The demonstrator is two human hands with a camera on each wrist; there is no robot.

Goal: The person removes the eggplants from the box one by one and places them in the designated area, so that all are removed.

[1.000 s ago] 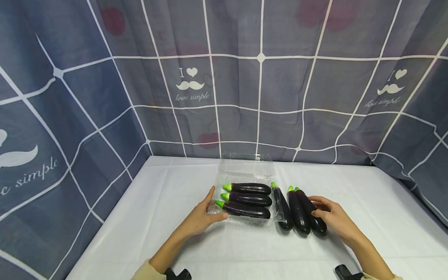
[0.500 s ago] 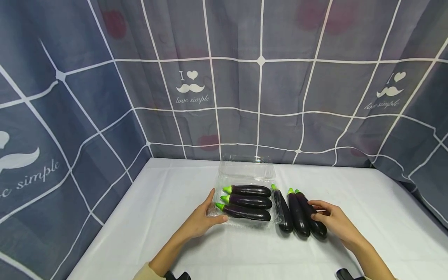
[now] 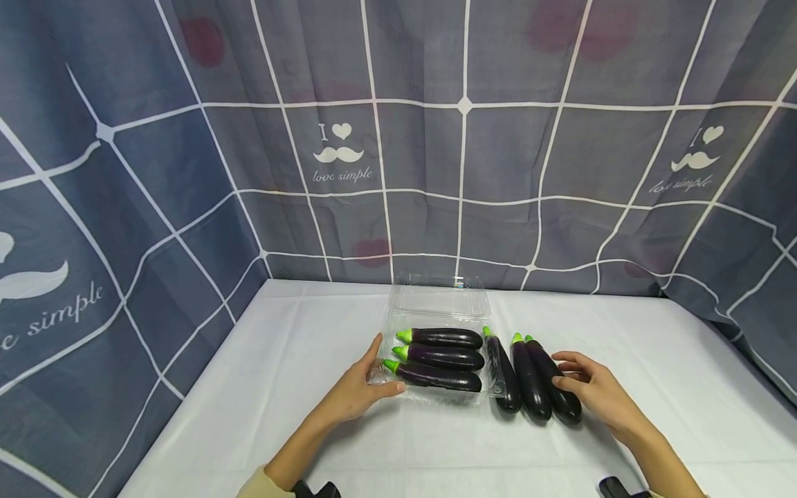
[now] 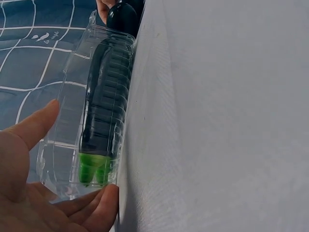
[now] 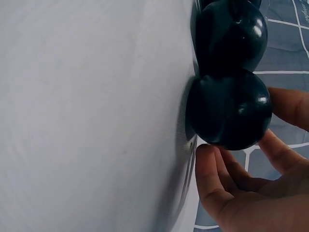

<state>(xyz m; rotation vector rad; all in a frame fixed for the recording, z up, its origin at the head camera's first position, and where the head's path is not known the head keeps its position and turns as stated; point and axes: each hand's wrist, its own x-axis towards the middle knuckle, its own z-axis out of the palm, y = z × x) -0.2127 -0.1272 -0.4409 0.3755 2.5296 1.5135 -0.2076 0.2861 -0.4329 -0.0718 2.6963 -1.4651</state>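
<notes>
Three dark eggplants (image 3: 444, 357) with green stem ends lie side by side in an opened clear plastic container (image 3: 438, 302). At its left end rests my left hand (image 3: 356, 389), thumb and fingers spread about the near corner; the left wrist view shows the fingertips (image 4: 110, 203) low by the stems. Three more eggplants (image 3: 530, 380) lie on the table just right of the container, stems pointing away. My right hand (image 3: 594, 387) rests against the rightmost eggplant (image 5: 229, 110), its loosely bent fingers along the outer side and the thumb near the top.
A white cloth covers the table (image 3: 423, 449). Behind it and along both sides hangs a grey-blue curtain (image 3: 417, 152) with white grid lines. The container's lid stands folded back toward the curtain. A black wrist mount (image 3: 317, 490) shows at the lower edge.
The head view dips and returns slightly. Both hands, the container and the eggplants stay in the same places.
</notes>
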